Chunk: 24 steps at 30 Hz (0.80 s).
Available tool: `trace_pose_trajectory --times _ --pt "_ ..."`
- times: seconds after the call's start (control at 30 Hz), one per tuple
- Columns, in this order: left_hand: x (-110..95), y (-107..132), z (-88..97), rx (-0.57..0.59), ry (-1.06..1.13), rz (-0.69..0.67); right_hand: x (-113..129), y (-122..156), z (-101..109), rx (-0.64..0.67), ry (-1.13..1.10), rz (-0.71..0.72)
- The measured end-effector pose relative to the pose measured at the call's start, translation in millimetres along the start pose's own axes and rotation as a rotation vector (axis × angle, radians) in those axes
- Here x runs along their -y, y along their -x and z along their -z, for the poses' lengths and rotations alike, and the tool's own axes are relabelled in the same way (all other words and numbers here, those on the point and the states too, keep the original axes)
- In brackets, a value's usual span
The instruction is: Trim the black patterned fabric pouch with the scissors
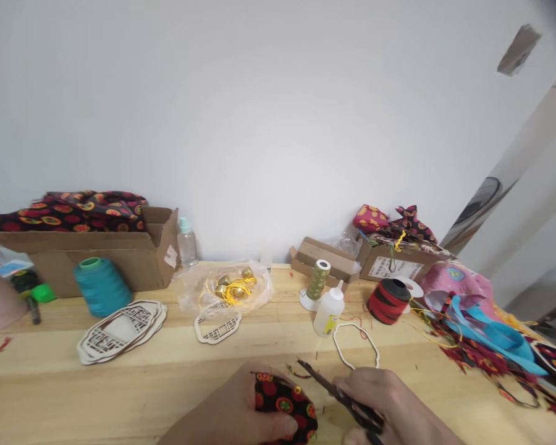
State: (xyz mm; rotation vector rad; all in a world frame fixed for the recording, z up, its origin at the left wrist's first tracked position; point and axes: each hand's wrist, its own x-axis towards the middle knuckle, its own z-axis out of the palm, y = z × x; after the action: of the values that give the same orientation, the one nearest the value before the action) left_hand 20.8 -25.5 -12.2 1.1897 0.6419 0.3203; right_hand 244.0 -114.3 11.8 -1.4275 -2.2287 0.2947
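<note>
My left hand (248, 411) is closed on a piece of black patterned fabric (285, 405) with red and orange round motifs, its thumb laid across the front. In my right hand (389, 402) is a pair of dark scissors (338, 392), the blades pointing up and left beside the fabric. The blades look nearly together and do not touch the cloth. A thin scrap of patterned trim (298, 371) lies on the table near the scissor tips. Just beyond my right hand lies a pale octagonal frame (334, 339).
A glue bottle (328, 310), an olive thread spool (318, 281) and a red-black spool (389, 301) stand ahead. Further left are a bag of bells and yellow cord (234, 287), cut-out wooden panels (120, 330) and a teal thread cone (102, 287). Fabric scraps (486, 364) cover the right side.
</note>
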Motion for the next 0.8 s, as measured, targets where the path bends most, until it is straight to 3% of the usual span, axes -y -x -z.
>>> trace_pose_trajectory --times 0.17,0.3,0.57,0.8 --pt "-1 2 -2.1 -0.061 -0.054 0.026 -9 0 6 0.059 -0.070 0.043" --pt "0 3 -1.1 -0.003 -0.064 -0.004 -12 -2 1 0.106 -0.030 0.043" --pt "-3 2 -0.6 0.070 -0.082 -0.055 10 -13 -2 0.049 0.008 0.034" --pt "-2 2 -1.5 0.022 -0.050 -0.027 13 -16 -1 0.060 -0.035 0.024"
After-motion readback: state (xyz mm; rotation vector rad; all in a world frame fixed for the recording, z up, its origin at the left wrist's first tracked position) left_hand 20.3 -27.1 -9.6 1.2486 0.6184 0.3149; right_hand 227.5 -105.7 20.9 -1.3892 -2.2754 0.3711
